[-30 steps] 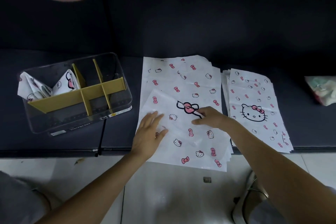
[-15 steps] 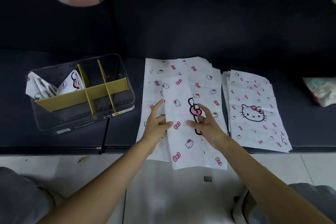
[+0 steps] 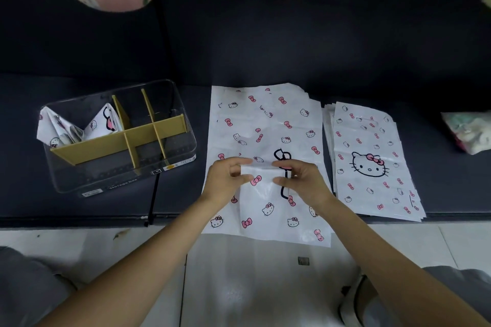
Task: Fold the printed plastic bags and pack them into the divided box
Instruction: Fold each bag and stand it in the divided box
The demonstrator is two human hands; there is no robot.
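On the left, a clear plastic box with yellow dividers [image 3: 119, 138] sits on the dark blue seat [image 3: 265, 61]. Two folded white bags with cat prints [image 3: 79, 127] stand in its far left part. The other parts of the box hold nothing that can be seen.

Next comes a flat pile of white plastic bags with pink bows and little cat faces [image 3: 268, 125]. It lies on the seat, and its near edge hangs a bit over the front.

On top of this pile lies a narrow folded bag with pink bows [image 3: 261, 202]. The left hand [image 3: 225, 180] pinches its top left corner between the thumb and the curled fingers. The right hand [image 3: 303, 183] pinches the top right corner the same way. The top edge of the bag is lifted a little between the two hands.

Just to the right lies a second pile of white bags with one big cat face [image 3: 372, 164]. At the far right edge sits a small crumpled pale bundle [image 3: 467, 133].
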